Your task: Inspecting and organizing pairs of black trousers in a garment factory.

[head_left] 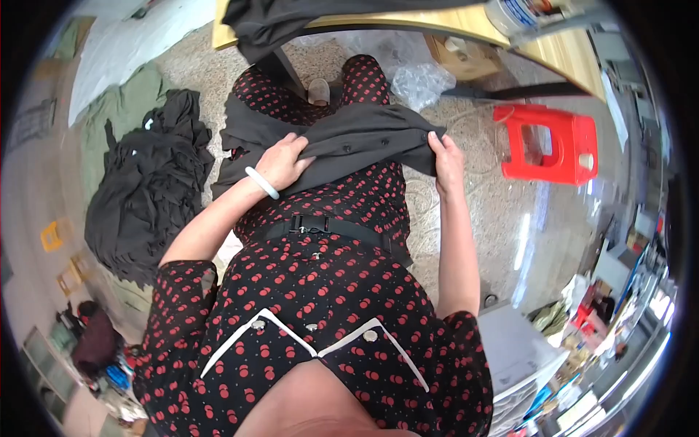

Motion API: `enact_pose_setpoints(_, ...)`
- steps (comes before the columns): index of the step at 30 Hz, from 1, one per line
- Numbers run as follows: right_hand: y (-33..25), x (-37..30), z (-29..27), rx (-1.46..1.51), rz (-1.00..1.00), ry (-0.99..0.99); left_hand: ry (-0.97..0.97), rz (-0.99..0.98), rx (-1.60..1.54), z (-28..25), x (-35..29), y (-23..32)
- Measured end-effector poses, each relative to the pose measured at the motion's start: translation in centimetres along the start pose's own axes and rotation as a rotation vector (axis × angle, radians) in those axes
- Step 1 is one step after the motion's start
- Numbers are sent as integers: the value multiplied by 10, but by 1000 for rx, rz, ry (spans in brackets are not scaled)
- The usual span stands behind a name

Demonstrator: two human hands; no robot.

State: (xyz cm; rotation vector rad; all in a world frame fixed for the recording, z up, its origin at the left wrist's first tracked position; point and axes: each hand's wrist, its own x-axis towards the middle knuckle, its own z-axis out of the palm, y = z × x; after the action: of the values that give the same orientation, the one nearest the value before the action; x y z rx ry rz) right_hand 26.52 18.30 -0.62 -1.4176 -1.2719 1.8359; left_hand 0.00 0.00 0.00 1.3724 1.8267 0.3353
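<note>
A dark grey buttoned shirt [364,137] lies stretched across my lap, with several dark buttons along a placket. My left hand [285,162], a pale bangle at its wrist, is closed on the cloth left of the middle, its fingers bent into the folds. At the shirt's right end, my right hand [448,162] pinches the edge near a button, thumb on top and the other fingers mostly hidden behind. The shirt's left part hangs over my thigh in loose folds.
On the left a large heap of black garments [149,193] rests on green cloth [109,116]. More dark cloth [255,33] hangs over the wooden table [364,20] ahead. To the right stands a red plastic stool [586,138]. A clear plastic bag [419,84] lies beneath the table.
</note>
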Motion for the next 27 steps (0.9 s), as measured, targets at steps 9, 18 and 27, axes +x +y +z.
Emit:
enact_pose_setpoints(9,-114,-89,67,-479,-27,-798,485,586,75,-4,-9,91)
enact_pose_setpoints(18,-97,-43,94,-394,-76,-721,1050,-911,-733,-159,-178,-95)
enact_pose_setpoints(27,-126,2,103,-436,-313,-591,2352,-474,-901,-328,-393,-205)
